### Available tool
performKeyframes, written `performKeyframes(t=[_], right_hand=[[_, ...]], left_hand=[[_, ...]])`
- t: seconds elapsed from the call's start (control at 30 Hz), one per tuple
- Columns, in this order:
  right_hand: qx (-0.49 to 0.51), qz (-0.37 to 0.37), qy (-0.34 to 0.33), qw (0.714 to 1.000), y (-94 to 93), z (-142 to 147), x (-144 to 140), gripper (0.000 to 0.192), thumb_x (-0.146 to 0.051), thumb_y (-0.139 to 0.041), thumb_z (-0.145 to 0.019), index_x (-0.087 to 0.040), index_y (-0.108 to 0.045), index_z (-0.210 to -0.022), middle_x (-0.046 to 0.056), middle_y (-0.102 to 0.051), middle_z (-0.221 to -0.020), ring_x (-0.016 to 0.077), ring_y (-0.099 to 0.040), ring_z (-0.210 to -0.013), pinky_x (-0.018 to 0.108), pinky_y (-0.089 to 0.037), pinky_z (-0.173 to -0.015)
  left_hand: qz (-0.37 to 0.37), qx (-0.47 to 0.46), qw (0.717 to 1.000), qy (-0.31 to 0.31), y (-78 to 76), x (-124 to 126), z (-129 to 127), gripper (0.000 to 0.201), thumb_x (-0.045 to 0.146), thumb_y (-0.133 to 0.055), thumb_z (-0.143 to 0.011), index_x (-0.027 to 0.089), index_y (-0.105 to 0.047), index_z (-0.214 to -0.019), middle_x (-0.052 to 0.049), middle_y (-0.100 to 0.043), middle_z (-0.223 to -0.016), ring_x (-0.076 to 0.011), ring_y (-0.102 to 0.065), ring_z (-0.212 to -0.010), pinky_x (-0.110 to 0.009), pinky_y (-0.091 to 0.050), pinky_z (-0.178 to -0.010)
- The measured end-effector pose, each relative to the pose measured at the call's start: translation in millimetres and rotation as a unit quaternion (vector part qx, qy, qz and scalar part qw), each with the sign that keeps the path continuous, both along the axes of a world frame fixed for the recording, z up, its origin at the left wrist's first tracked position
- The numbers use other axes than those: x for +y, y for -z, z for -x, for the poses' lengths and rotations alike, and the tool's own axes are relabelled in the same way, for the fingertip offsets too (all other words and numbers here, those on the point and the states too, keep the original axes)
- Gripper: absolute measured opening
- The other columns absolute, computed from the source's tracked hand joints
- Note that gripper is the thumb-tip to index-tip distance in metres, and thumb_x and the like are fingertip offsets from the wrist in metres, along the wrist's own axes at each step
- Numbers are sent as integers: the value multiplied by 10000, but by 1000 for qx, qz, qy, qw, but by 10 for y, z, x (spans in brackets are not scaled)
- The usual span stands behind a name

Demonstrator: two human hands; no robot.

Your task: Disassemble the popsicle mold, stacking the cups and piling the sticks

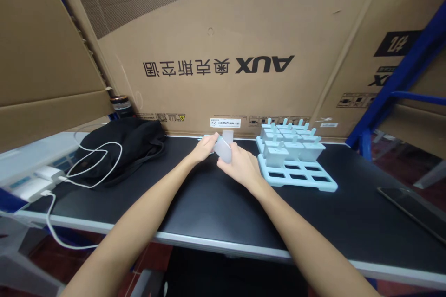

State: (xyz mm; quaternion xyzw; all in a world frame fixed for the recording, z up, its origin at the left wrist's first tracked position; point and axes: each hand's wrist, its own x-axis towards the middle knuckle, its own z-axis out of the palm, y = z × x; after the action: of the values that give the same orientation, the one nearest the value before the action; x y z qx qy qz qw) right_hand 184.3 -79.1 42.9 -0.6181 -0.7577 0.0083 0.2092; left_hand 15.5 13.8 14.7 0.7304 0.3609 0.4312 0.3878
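front of table [216, 204] open | black bag [121, 146] blocks left | mould tray [296, 167] blocks right | cardboard box [223, 55] walls off back

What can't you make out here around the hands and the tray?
- Cup, head view: lower part hidden by the right hand; grip of the left hand unclear.
- Tray: rear slots hidden by its molds.
- Phone: cut off by the right edge.
- Box label: too small to read.

both arms extended forward, hands meeting.
left hand [205, 148] fingers pinched; right hand [240, 166] curled closed, forearms bare.
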Motion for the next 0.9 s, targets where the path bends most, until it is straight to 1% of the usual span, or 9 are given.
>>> performKeyframes(t=[0.07, 0.13, 0.23, 0.3, 0.37, 0.53, 0.7, 0.8, 0.9], right_hand=[[5, -8, 11, 1000, -18, -38, 7, 408, -471, -486, -825, -207, -512, -1134, 81, -688, -1048, 258, -664, -874, 305, -400, -658], [15, -14, 28, 999, -41, -88, 17, 402, -480, -476, -834, -206, -512, -1125, 88, -683, -1061, 255, -658, -895, 304, -402, -674], [30, -20, 52, 998, -70, -151, 36, 398, -492, -469, -840, -210, -510, -1118, 92, -682, -1059, 254, -651, -902, 305, -402, -677], [35, -25, 59, 997, -82, -169, 42, 396, -493, -474, -836, -214, -506, -1116, 88, -684, -1045, 253, -649, -891, 302, -397, -666], [36, -31, 58, 997, -86, -169, 41, 391, -493, -480, -830, -220, -503, -1110, 82, -685, -1039, 252, -650, -875, 299, -389, -648], [35, -35, 54, 997, -75, -151, 37, 389, -498, -488, -823, -221, -497, -1095, 77, -686, -1036, 253, -649, -858, 297, -376, -626], [52, -35, 62, 996, -85, -199, 77, 414, -518, -469, -845, -213, -491, -1124, 82, -678, -1033, 246, -639, -870, 302, -389, -659], [50, -25, 26, 998, -119, -267, 84, 426, -535, -446, -862, -197, -524, -1110, 98, -658, -1059, 243, -624, -914, 308, -409, -707], [9, 13, -107, 994, -153, -332, 42, 385, -503, -527, -817, -198, -589, -1043, 90, -645, -1087, 227, -610, -949, 293, -419, -757]], left_hand=[[7, -26, 999, -16, 33, 69, 77, 592, 676, -308, -914, 173, -547, -710, 28, -405, -522, -105, -353, -485, -244, -309, -524], [-8, -11, 999, -44, 80, 140, 184, 602, 666, -293, -921, 176, -603, -759, 35, -393, -484, -108, -354, -469, -247, -321, -544], [-45, 111, 991, -64, 167, 225, 340, 555, 621, -395, -907, 170, -642, -697, 16, -461, -490, -116, -418, -504, -246, -333, -573], [-74, 195, 977, -41, 219, 260, 401, 497, 580, -510, -862, 164, -632, -617, 3, -520, -524, -118, -451, -537, -241, -333, -581], [-91, 236, 967, -17, 254, 280, 423, 433, 538, -599, -809, 164, -627, -594, 1, -566, -564, -118, -469, -555, -235, -336, -584], [-111, 259, 959, -38, 287, 309, 427, 305, 497, -685, -738, 197, -670, -683, 2, -606, -621, -134, -505, -586, -231, -344, -602], [-119, 232, 960, -102, 326, 314, 443, 247, 487, -672, -760, 241, -666, -785, -30, -650, -836, -201, -580, -829, -264, -399, -734], [-124, 241, 950, -154, 330, 286, 436, 301, 534, -630, -789, 258, -644, -907, -41, -607, -975, -220, -573, -918, -304, -425, -810], [-143, 262, 937, -182, 310, 261, 437, 437, 607, -618, -771, 262, -619, -1039, -64, -554, -1117, -263, -519, -1069, -364, -433, -907]])
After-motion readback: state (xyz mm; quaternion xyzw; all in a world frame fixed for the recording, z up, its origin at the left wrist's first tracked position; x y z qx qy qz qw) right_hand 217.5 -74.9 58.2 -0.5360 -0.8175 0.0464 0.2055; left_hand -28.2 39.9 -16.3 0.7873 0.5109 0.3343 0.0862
